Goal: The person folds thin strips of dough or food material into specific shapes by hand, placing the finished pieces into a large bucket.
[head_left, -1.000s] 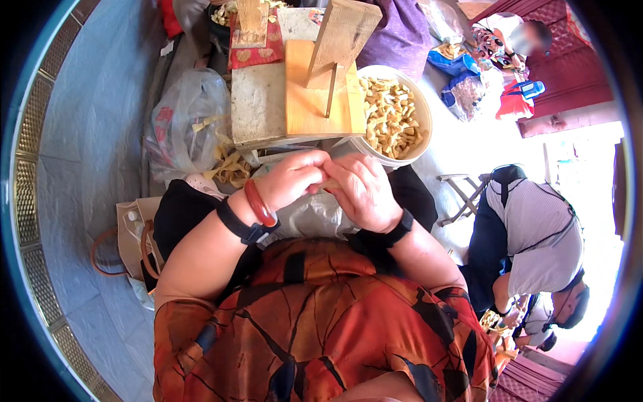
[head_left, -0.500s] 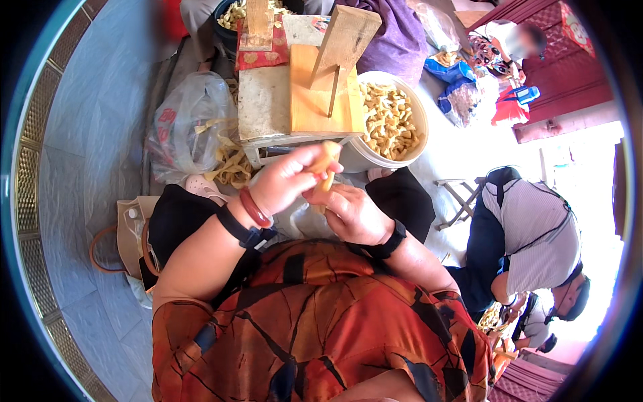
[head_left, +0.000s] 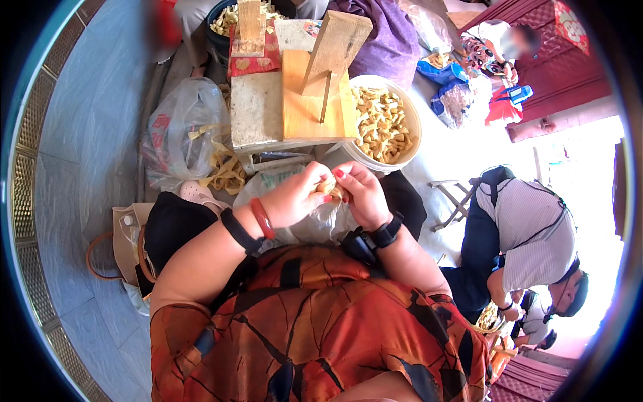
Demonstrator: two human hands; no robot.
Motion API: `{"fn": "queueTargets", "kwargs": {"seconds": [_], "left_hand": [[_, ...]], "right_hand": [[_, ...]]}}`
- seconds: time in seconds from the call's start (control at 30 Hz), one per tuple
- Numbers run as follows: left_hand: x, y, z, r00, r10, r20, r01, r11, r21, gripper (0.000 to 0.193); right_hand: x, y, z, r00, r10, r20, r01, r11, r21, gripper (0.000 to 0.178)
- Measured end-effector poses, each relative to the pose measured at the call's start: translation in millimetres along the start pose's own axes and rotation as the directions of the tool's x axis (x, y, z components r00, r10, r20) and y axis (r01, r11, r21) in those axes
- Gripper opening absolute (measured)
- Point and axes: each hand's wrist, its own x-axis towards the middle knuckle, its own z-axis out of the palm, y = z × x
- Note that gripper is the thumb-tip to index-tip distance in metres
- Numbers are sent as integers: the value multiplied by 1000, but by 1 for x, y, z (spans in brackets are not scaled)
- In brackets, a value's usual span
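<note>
Between the fingertips of both hands, just this side of the small table, is a pale yellow strip (head_left: 327, 186), bunched or folded. My left hand (head_left: 295, 195) is closed on its left side, thumb and fingers pressed together. My right hand (head_left: 367, 195) pinches its other side between thumb and forefinger. How the strip is looped is partly hidden by the fingers. Under the hands lies a whitish translucent plastic bag (head_left: 315, 226) over my lap. Beyond my right hand stands a white bucket (head_left: 416, 134) full of short, knotted-looking yellow pieces (head_left: 382, 124).
A small worn table (head_left: 254, 114) carries a wooden board with an upright wooden block (head_left: 338, 47). Left of it are a clear plastic bag (head_left: 184, 127) and loose yellow strips (head_left: 226, 167). A handbag (head_left: 127, 234) stands at the left. Another person (head_left: 536, 228) bends at the right beside a folding stool (head_left: 452, 201).
My left hand has come down and toward me, while my right hand has risen and turned outward. The strip, which stuck up past my left fingers, is now bunched between both hands.
</note>
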Motion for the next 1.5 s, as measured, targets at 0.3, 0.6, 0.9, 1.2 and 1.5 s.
{"fn": "queueTargets", "kwargs": {"seconds": [0.3, 0.6, 0.9, 1.2, 1.5], "left_hand": [[2, 11, -2, 918, 373, -135, -229, 775, 590, 19], [-9, -8, 3, 981, -27, -194, -12, 980, -197, 15], [-5, 4, -4, 962, -52, -269, 22, 993, -113, 24], [2, 25, -15, 950, 77, -302, -3, 971, 240, 17], [10, 22, -22, 866, 128, -483, -42, 982, 185, 16]], "right_hand": [[-24, -27, 20, 965, -203, 165, 256, 591, -765, 34], [-23, -7, 9, 956, -264, 127, 272, 636, -722, 27], [-22, 3, 11, 986, -92, 140, 129, 947, -292, 25], [-22, -36, 11, 925, -264, 275, 366, 817, -446, 25], [-14, -44, 23, 857, -379, 348, 500, 453, -738, 19]]}}
